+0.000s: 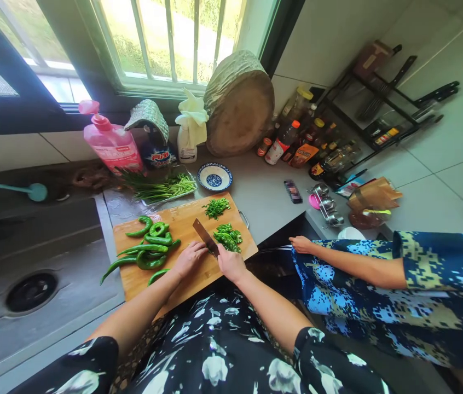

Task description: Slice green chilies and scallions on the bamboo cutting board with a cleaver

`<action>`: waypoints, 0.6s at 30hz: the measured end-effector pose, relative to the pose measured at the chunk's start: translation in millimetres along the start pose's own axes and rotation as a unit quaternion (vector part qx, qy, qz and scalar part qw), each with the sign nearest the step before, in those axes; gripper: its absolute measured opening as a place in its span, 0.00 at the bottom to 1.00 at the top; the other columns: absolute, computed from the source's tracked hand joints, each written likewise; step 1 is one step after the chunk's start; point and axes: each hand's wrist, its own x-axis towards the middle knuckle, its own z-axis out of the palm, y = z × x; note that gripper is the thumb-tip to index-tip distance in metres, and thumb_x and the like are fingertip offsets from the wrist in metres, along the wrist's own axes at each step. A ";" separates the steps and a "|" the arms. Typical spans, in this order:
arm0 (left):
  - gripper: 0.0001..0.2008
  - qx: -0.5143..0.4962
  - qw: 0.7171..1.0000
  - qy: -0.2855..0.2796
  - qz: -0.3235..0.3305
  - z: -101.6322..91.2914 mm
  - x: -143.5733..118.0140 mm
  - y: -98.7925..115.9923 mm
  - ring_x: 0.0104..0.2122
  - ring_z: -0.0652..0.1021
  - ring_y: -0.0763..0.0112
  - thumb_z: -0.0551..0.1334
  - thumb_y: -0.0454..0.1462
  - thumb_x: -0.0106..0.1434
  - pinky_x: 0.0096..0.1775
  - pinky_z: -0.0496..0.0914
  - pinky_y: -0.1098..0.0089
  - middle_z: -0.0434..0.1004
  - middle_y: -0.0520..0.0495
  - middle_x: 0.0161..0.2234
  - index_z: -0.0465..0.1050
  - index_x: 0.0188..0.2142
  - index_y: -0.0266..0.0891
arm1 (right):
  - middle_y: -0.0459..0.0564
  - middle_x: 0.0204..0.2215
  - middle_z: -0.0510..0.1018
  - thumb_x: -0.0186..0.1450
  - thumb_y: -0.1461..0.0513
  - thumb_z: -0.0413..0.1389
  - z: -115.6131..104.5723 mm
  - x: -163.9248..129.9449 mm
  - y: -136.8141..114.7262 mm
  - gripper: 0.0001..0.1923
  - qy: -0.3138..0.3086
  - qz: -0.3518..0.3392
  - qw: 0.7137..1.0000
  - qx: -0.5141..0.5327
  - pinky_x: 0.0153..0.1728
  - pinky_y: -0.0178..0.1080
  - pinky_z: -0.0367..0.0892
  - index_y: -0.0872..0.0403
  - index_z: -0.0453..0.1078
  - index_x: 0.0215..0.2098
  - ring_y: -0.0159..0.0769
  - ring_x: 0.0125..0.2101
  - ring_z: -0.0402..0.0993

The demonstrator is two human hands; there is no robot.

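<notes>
Gripping the knife (206,237), the right hand (230,262) hides its handle; the left hand (189,257) rests curled, holding nothing visible.

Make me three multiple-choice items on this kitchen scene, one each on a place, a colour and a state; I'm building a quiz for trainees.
1. Where do the whole curved green peppers lie?
A. left part of the wooden cutting board
B. in the sink
C. on the metal rack

2. What colour is the plastic pump bottle?
A. yellow
B. pink
C. black

3. What is the right hand doing?
A. resting open
B. gripping the dark-bladed knife
C. holding a cup

Key: 1 A, the peppers are heaped left of the blade. 2 B, its body and pump are pink. 3 B, its fingers close on the handle.
</notes>
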 end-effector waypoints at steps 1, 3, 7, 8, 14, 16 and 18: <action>0.18 0.000 1.000 0.000 0.002 0.2 -0.7 -0.8 0.43 0.69 0.66 0.45 0.36 0.67 0.47 0.67 0.62 0.72 0.43 0.43 0.72 0.43 0.37 | 0.53 0.29 0.78 0.65 0.62 0.44 -0.8 -2.0 -0.4 0.23 -0.004 -0.003 1.000 -0.002 0.31 0.37 0.69 0.58 0.56 0.57 0.40 0.30 0.76; 0.18 0.001 1.000 0.001 0.006 0.2 -1.3 -2.3 0.43 0.69 0.66 0.45 0.36 0.67 0.46 0.68 0.62 0.72 0.43 0.42 0.73 0.42 0.37 | 0.54 0.29 0.78 0.64 0.62 0.45 -2.4 -2.6 -2.2 0.23 -0.016 -0.009 1.000 -0.004 0.31 0.37 0.69 0.58 0.56 0.57 0.40 0.29 0.76; 0.19 -0.002 1.000 0.005 0.017 -0.6 0.3 -2.9 0.43 0.70 0.66 0.45 0.38 0.67 0.45 0.69 0.62 0.73 0.43 0.41 0.73 0.40 0.36 | 0.55 0.30 0.78 0.64 0.62 0.45 -0.7 10.0 -9.5 0.23 -0.028 -0.010 1.000 -0.004 0.32 0.36 0.69 0.59 0.55 0.57 0.40 0.30 0.76; 0.19 -0.005 1.000 0.005 0.019 -0.9 0.9 -2.3 0.42 0.70 0.66 0.45 0.38 0.67 0.45 0.69 0.62 0.74 0.43 0.41 0.73 0.40 0.36 | 0.55 0.30 0.78 0.64 0.63 0.44 0.7 14.9 -11.4 0.23 -0.025 -0.007 1.000 -0.004 0.32 0.36 0.69 0.59 0.55 0.57 0.40 0.31 0.76; 0.18 -0.004 1.000 -0.012 0.023 -4.8 3.3 6.1 0.41 0.70 0.67 0.45 0.38 0.67 0.45 0.68 0.63 0.74 0.43 0.40 0.73 0.41 0.37 | 0.54 0.31 0.78 0.65 0.62 0.44 4.4 28.7 -6.7 0.23 -0.008 0.024 1.000 0.007 0.33 0.37 0.69 0.58 0.54 0.58 0.40 0.32 0.76; 0.17 -0.002 1.000 -0.013 0.016 -6.9 3.0 7.2 0.43 0.69 0.67 0.45 0.37 0.67 0.46 0.67 0.63 0.73 0.44 0.43 0.71 0.44 0.38 | 0.54 0.31 0.78 0.65 0.61 0.44 2.0 24.1 -1.8 0.23 -0.005 0.031 0.999 0.010 0.33 0.36 0.69 0.59 0.54 0.58 0.40 0.32 0.76; 0.17 0.006 1.000 -0.008 -0.008 -8.5 2.0 5.1 0.44 0.69 0.67 0.45 0.36 0.67 0.47 0.67 0.63 0.71 0.44 0.45 0.70 0.46 0.39 | 0.54 0.31 0.78 0.65 0.61 0.44 -1.2 17.9 0.5 0.23 0.001 0.030 0.999 0.011 0.33 0.36 0.69 0.59 0.54 0.58 0.39 0.32 0.76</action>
